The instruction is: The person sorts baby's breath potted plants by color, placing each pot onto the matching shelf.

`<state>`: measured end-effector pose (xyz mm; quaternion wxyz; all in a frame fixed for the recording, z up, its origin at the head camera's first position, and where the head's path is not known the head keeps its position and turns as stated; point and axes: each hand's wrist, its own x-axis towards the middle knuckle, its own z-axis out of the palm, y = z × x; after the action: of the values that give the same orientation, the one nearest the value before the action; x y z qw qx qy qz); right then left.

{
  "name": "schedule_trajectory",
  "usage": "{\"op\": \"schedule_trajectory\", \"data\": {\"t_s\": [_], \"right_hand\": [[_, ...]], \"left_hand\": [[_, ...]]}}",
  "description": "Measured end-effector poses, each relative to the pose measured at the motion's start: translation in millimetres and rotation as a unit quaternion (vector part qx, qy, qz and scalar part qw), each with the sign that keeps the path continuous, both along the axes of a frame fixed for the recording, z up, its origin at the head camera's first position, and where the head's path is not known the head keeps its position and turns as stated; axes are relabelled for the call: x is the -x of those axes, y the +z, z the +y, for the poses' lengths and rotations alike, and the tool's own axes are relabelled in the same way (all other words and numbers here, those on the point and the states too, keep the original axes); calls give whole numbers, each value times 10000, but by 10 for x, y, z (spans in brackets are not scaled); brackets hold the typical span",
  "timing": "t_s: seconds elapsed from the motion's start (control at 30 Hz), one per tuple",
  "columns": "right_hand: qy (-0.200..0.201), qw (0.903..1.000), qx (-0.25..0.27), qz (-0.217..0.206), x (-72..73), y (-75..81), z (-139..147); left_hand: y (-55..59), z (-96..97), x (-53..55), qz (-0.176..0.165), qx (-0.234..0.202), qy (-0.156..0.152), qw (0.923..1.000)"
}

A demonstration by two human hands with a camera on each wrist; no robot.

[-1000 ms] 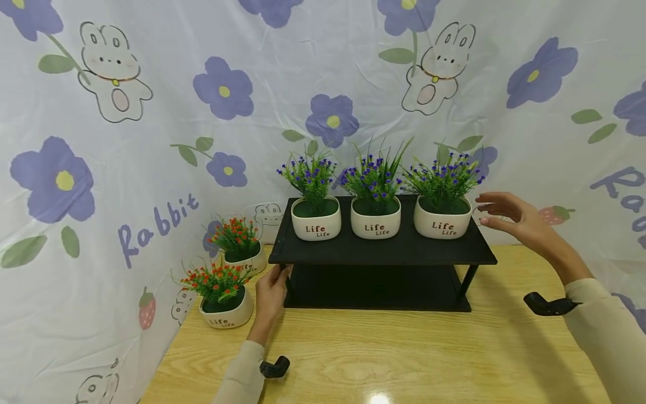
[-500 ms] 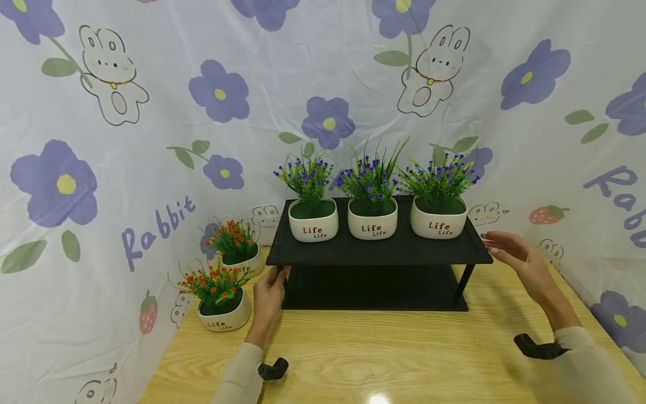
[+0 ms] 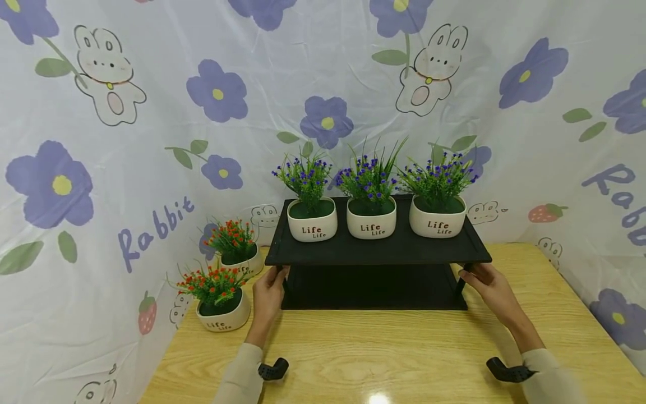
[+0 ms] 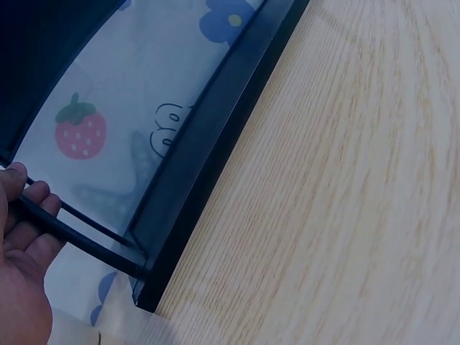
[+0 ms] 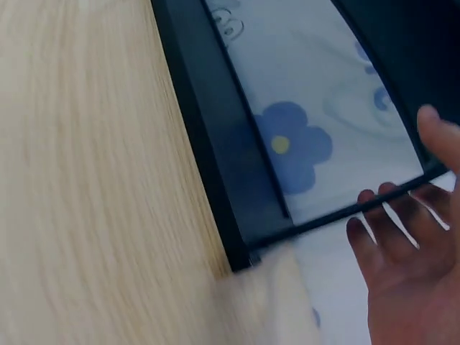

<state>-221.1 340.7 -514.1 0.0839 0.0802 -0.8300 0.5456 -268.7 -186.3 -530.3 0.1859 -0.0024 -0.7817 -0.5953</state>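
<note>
A black two-tier shelf rack (image 3: 373, 253) stands on the table, its posts joining the upper and lower boards. My left hand (image 3: 268, 292) grips the front left post; the left wrist view shows fingers curled round that post (image 4: 86, 243). At the other end, my right hand (image 3: 492, 290) is at the front right post (image 5: 323, 219). Its fingers lie behind the post and the thumb stands apart in front, not closed round it. Three white pots, the left (image 3: 312, 227), middle (image 3: 371, 225) and right (image 3: 438, 223), hold purple-flowered plants on the upper board.
Left of the rack, two white pots with orange flowers, one nearer (image 3: 224, 314) and one farther (image 3: 244, 264), stand on the wooden table (image 3: 373, 353). A printed cloth (image 3: 272, 62) hangs behind and along the left side.
My right hand has come down and inward from beside the right pot to the front right post. The left hand keeps its hold, and the pots stay on the rack.
</note>
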Motion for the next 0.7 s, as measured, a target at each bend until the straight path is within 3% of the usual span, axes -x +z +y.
{"op": "schedule_trajectory", "data": {"t_s": [0.13,0.33,0.5,0.7], "right_hand": [[-99,9990,89,419,31,-71,-116],[-633,9939,-190,889,55,-93,-195],[-1227,9847,-658,1047,60,-75,-241],[-1564,9722,-998,1429,73,-66,-278]], "left_hand": [[-9,0,5,-24,-44,24,10000],[-22,22,25,-153,-51,66,9998],[-11,22,18,-236,60,160,9996],[16,-7,-21,-364,188,108,9991]]}}
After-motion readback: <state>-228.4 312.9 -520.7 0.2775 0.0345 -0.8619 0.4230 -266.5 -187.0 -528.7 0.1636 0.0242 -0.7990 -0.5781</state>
